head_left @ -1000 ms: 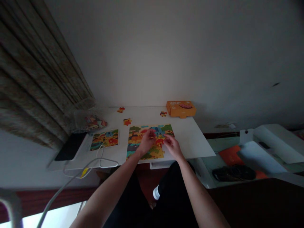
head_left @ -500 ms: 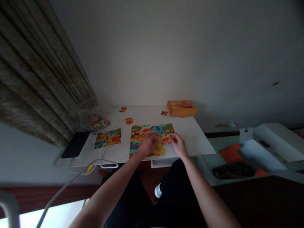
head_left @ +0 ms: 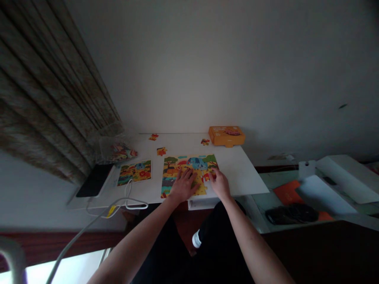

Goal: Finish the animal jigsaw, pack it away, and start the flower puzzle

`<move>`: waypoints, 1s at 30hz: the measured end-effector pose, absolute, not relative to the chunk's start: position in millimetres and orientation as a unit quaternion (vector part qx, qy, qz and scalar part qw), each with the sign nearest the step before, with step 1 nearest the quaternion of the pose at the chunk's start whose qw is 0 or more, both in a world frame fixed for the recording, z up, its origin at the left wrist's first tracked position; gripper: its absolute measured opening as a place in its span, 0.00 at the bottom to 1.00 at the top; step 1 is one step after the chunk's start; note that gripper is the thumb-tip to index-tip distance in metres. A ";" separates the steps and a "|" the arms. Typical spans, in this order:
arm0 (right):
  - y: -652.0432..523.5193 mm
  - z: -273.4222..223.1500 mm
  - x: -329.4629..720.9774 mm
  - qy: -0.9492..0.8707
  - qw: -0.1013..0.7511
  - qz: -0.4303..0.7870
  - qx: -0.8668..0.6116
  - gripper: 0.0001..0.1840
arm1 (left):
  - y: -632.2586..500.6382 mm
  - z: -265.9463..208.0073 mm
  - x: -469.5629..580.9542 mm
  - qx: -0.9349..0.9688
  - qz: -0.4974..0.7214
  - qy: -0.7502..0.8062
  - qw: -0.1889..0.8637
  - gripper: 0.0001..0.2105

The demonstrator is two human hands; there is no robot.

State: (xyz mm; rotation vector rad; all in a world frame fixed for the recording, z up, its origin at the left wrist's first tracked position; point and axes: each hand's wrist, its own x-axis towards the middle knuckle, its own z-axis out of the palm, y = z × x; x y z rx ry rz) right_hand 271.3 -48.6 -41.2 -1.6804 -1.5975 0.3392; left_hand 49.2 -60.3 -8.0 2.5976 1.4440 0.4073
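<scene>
The left hand [head_left: 182, 186] spreads flat on the puzzle [head_left: 197, 164] as the right hand [head_left: 220, 184], grip unclear, touches a red piece [head_left: 206, 177], best pressed level.

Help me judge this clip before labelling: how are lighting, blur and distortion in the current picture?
Head view: dim, the wall palest around its middle and darker toward the right; head view: puzzle and orange box look soft, the box's small print unreadable; head view: apparent wide-angle stretch, forearms looming large at the bottom edge.
</scene>
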 end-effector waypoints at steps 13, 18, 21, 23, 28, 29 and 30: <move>-46.0 -42.5 266.2 -0.595 0.409 0.182 -0.668 0.25 | -61.0 -7.3 50.4 0.860 0.126 0.490 0.070 0.24; -50.7 -36.3 258.9 -0.625 0.385 0.102 -0.672 0.16 | -61.0 -8.9 50.0 0.865 0.130 0.481 0.058 0.23; -52.8 -33.7 255.5 -0.629 0.370 0.078 -0.679 0.14 | -61.4 -6.6 51.9 0.869 0.133 0.475 0.037 0.22; -53.6 -33.1 254.5 -0.631 0.362 0.073 -0.682 0.14 | -61.1 -4.9 55.1 0.872 0.130 0.471 0.021 0.22; -53.2 -33.7 255.6 -0.636 0.376 0.074 -0.669 0.12 | -57.9 -6.7 66.4 0.893 0.126 0.432 0.022 0.23; -53.0 -33.6 255.7 -0.637 0.377 0.076 -0.668 0.12 | -57.3 -7.8 68.2 0.898 0.125 0.421 0.031 0.23; -52.9 -33.5 255.7 -0.637 0.375 0.078 -0.669 0.12 | -57.0 -8.8 69.7 0.901 0.123 0.414 0.039 0.23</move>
